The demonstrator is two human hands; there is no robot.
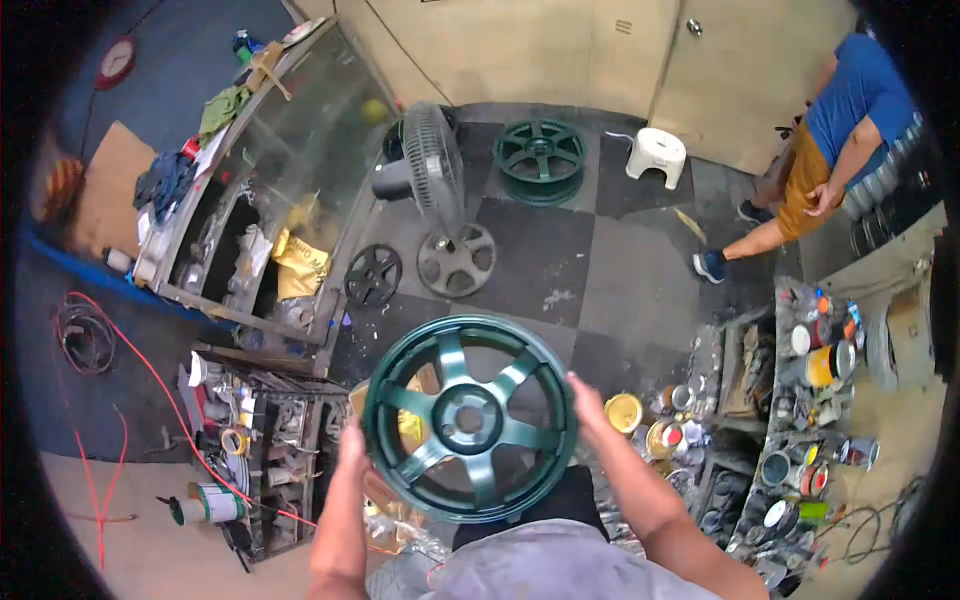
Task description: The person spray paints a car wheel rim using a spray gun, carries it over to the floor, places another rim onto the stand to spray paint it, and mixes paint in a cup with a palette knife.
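Observation:
In front of my body I hold a glossy green six-spoke wheel rim [516, 432], its face turned up toward me. My left hand [353, 450] grips its left edge, and my right hand [588, 402] has hold of the right edge. Most of the fingers of both hands are hidden behind the rim. Farther off, a second green wheel rim [540, 150] lies on the checkered floor, seemingly on top of another rim or stand.
A grey pedestal fan [432, 170] stands ahead, a black wheel cover [374, 275] beside its base. A white stool [657, 157] is near the wall. At right, a person in blue [850, 110] walks by shelves crowded with paint cans [830, 364]. A glass cabinet [300, 130] and red hose [150, 365] are left.

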